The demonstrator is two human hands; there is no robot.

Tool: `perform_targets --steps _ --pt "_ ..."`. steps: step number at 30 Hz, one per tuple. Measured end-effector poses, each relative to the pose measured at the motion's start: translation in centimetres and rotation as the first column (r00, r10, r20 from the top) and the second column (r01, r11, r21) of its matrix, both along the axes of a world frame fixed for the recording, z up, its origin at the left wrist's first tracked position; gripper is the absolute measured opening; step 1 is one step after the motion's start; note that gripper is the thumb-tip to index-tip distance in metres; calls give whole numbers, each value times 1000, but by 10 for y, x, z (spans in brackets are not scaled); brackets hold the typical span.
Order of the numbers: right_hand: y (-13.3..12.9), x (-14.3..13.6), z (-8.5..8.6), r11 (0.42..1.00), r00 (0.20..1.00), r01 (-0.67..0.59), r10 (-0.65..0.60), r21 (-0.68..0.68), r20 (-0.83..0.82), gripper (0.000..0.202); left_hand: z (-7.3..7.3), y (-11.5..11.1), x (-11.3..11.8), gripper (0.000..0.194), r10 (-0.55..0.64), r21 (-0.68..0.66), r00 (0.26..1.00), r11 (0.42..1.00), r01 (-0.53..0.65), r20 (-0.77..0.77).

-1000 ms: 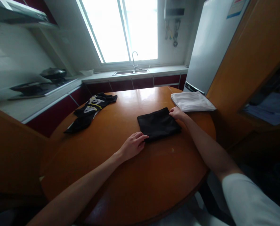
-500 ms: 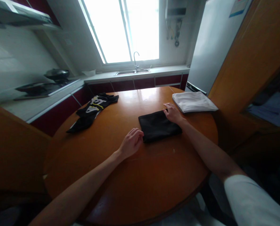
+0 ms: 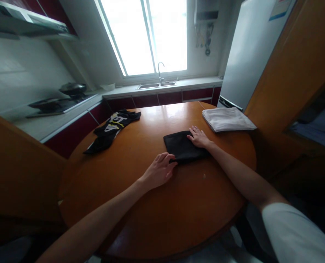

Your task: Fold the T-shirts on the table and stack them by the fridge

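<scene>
A black folded cloth (image 3: 181, 147), perhaps a garment, lies flat on the round wooden table (image 3: 162, 215). At its near left corner, my left hand (image 3: 159, 170) pinches the edge between thumb and fingers. Fingers spread, my right hand (image 3: 199, 138) rests flat on the far right part of the cloth, hiding some of it. Just beyond that hand is a white folded cloth (image 3: 228, 119). A black garment with white and yellow lettering (image 3: 111, 128) lies loosely spread at the table's far left.
Past the table runs a counter with a sink (image 3: 157, 85) below a bright window. On the left are a stove with a wok (image 3: 46, 105) and a lidded pan (image 3: 72, 88). A tall fridge (image 3: 250, 54) and a wooden frame (image 3: 296, 62) stand at the right.
My left hand has shifted right and closed on the cloth's near left corner. My right hand has flattened onto the cloth. The camera view has tilted slightly.
</scene>
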State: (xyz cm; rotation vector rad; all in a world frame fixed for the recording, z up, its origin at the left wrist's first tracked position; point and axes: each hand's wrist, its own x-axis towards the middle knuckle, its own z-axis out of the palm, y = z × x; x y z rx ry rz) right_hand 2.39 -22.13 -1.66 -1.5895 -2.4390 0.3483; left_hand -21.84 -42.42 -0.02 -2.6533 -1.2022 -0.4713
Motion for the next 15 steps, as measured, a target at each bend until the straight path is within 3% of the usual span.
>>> perform_targets --steps 5,11,15 --pt "0 0 -2 1000 1000 5 -5 7 4 70 -2 -14 16 36 76 74 993 995 -70 -85" --pt "5 1 -5 1000 1000 2 -2 5 0 69 -11 -23 25 50 196 92 981 977 -194 -11" --pt "6 2 -7 1000 1000 2 -2 3 -11 70 -12 -23 25 51 209 91 978 974 -207 -7"
